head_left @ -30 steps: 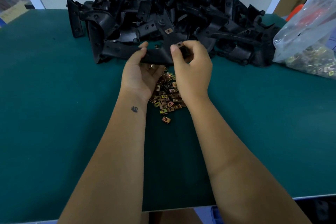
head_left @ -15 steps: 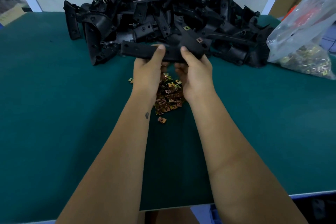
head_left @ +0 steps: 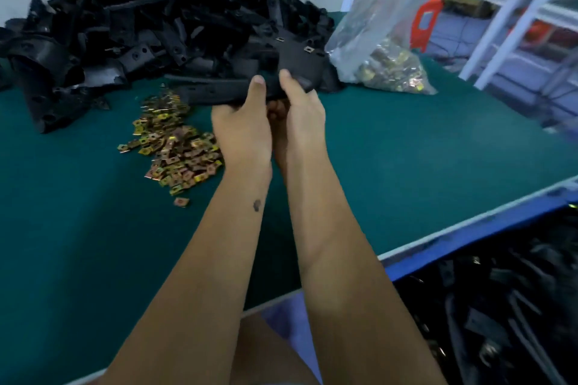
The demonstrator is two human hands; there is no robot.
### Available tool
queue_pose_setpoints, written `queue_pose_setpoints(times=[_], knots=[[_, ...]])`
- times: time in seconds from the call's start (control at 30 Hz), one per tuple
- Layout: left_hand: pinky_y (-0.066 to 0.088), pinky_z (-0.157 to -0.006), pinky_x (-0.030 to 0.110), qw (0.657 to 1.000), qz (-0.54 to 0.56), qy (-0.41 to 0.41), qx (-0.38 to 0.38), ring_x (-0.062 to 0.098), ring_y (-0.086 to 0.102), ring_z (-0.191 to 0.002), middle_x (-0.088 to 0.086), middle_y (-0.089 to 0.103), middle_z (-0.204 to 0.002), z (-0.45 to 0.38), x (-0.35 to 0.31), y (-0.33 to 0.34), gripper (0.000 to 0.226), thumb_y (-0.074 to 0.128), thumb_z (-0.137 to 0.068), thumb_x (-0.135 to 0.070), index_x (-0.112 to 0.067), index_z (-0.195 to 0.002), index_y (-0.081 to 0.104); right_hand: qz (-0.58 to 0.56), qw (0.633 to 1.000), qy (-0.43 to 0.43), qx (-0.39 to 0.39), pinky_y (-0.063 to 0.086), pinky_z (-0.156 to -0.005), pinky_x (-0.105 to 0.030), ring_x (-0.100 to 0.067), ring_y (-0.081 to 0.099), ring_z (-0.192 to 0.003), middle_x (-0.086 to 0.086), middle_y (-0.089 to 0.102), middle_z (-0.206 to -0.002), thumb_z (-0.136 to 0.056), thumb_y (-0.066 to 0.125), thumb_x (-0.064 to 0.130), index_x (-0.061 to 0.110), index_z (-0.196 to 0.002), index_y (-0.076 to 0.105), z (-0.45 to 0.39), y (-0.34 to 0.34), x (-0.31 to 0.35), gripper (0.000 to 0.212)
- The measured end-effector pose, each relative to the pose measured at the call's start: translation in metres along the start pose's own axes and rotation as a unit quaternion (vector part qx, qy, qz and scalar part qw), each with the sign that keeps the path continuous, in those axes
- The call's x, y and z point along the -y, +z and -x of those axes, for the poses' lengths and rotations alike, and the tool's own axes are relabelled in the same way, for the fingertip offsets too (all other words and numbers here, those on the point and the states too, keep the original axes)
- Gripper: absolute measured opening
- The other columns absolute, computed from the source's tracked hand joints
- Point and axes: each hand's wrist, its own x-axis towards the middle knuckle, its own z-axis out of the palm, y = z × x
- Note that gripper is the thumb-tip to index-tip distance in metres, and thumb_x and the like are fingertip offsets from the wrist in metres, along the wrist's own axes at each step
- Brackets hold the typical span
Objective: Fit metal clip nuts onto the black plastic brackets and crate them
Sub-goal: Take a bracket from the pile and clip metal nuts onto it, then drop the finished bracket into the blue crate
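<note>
While both thumbs press down on its top face, a black plastic bracket [head_left: 250, 84] is held above a green worktable [head_left: 406, 150], gripped side by side by the person's left hand [head_left: 242, 128] and right hand [head_left: 301, 116], whose fingers curl out of sight beneath the part. Two metal clip nuts [head_left: 309, 49] sit fitted on the raised far end of the bracket, beyond and to the right of the grip. Behind the held part rises a heap of unfinished black brackets [head_left: 131, 19], spreading left of the hands and touching the table's back edge. Left of the grip and nearer the person, loose brass-coloured clip nuts [head_left: 175, 147] lie scattered on the mat, one stray piece [head_left: 181, 201] apart from the rest. To the right of the hands, past the bracket's far end, a clear plastic bag [head_left: 384, 40] slumps on the table, its bottom filled with more clip nuts. Below and to the right of the forearms, off the table's edge, a blue crate [head_left: 444, 247] holds dark bracket shapes, blurred. White shelving [head_left: 516, 9] stands at far right.
</note>
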Motion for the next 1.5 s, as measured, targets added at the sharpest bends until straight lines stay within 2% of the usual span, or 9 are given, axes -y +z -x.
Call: queue_pose_setpoints(times=[0.17,0.3,0.43,0.77,0.9,1.1,1.23,1.33,1.5], knots=[[0.058,-0.077,0.027,0.988,-0.019,-0.009,0.155,0.007,0.072,-0.079,-0.009,0.074,-0.074,0.106,0.03,0.068,0.019,0.065,-0.093,-0.015,-0.018,-0.075,0.07,-0.034,0.974,-0.177,-0.138,0.051,-0.055,-0.019,-0.009,0.061,-0.059,-0.007,0.065,-0.083,-0.098,0.055,0.008,0.003,-0.115,0.061,0.039,-0.089,0.077,0.019],[0.047,-0.051,0.019,0.932,-0.089,-0.176,0.303,0.003,0.059,-0.045,-0.009,0.061,-0.047,0.175,0.067,0.091,0.032,0.068,-0.092,-0.023,-0.019,-0.061,0.062,-0.03,0.941,-0.243,-0.233,0.041,-0.046,-0.026,-0.016,0.049,-0.047,-0.002,0.054,-0.058,-0.099,0.054,0.01,0.008,-0.095,0.055,0.089,-0.176,0.12,0.004],[0.032,-0.036,0.013,0.846,-0.111,-0.344,0.392,0.005,0.047,-0.037,-0.004,0.056,-0.047,0.218,0.102,0.096,0.022,0.064,-0.095,-0.022,-0.014,-0.075,0.061,-0.011,0.889,-0.237,-0.391,0.032,-0.046,-0.025,-0.013,0.039,-0.044,-0.001,0.047,-0.06,-0.095,0.058,0.009,0.013,-0.081,0.053,0.129,-0.247,0.143,0.015],[0.041,-0.053,0.02,0.805,-0.23,-0.292,0.462,0.003,0.057,-0.048,-0.009,0.063,-0.057,0.255,0.133,0.097,0.017,0.05,-0.1,-0.021,-0.024,-0.086,0.059,-0.095,0.761,-0.25,-0.591,0.046,-0.047,-0.022,-0.011,0.053,-0.048,-0.004,0.067,-0.085,-0.097,0.059,0.015,0.014,-0.106,0.058,0.164,-0.324,0.173,0.009],[0.04,-0.055,0.019,0.781,-0.255,-0.262,0.507,0.003,0.058,-0.054,-0.013,0.063,-0.055,0.254,0.132,0.097,0.017,0.05,-0.098,-0.021,-0.026,-0.087,0.062,-0.186,0.742,-0.272,-0.584,0.054,-0.053,-0.021,-0.018,0.068,-0.074,-0.017,0.065,-0.105,-0.097,0.059,0.012,0.002,-0.135,0.045,0.157,-0.329,0.175,0.042],[0.041,-0.051,0.015,0.788,-0.248,-0.256,0.502,0.004,0.054,-0.053,-0.009,0.062,-0.063,0.245,0.13,0.09,0.02,0.05,-0.097,-0.017,-0.025,-0.085,0.064,-0.176,0.768,-0.236,-0.569,0.054,-0.064,-0.025,-0.025,0.067,-0.079,-0.018,0.062,-0.102,-0.096,0.044,0.003,-0.004,-0.092,0.054,0.127,-0.301,0.16,0.012],[0.041,-0.064,0.025,0.792,-0.257,-0.142,0.536,0.012,0.051,-0.065,-0.006,0.059,-0.072,0.222,0.108,0.095,0.025,0.049,-0.095,-0.011,-0.026,-0.08,0.062,-0.087,0.797,-0.279,-0.529,0.041,-0.052,-0.025,-0.019,0.052,-0.057,-0.011,0.056,-0.085,-0.092,0.043,-0.001,0.002,-0.099,0.056,0.099,-0.253,0.161,0.015],[0.041,-0.057,0.021,0.79,-0.242,-0.05,0.561,0.002,0.051,-0.055,-0.012,0.06,-0.063,0.185,0.075,0.102,0.028,0.047,-0.094,-0.006,-0.023,-0.077,0.06,0.001,0.813,-0.337,-0.474,0.041,-0.059,-0.03,-0.023,0.051,-0.065,-0.013,0.055,-0.082,-0.09,0.043,-0.004,0.006,-0.091,0.055,0.076,-0.2,0.165,0.015],[0.031,-0.04,0.016,0.866,-0.197,-0.025,0.458,0.004,0.042,-0.04,-0.01,0.05,-0.048,0.097,0.025,0.089,0.033,0.044,-0.098,-0.006,-0.022,-0.071,0.055,0.124,0.858,-0.402,-0.295,0.046,-0.07,-0.046,-0.028,0.051,-0.073,-0.017,0.055,-0.079,-0.085,0.044,-0.011,0.01,-0.08,0.056,0.023,-0.096,0.139,0.024]])
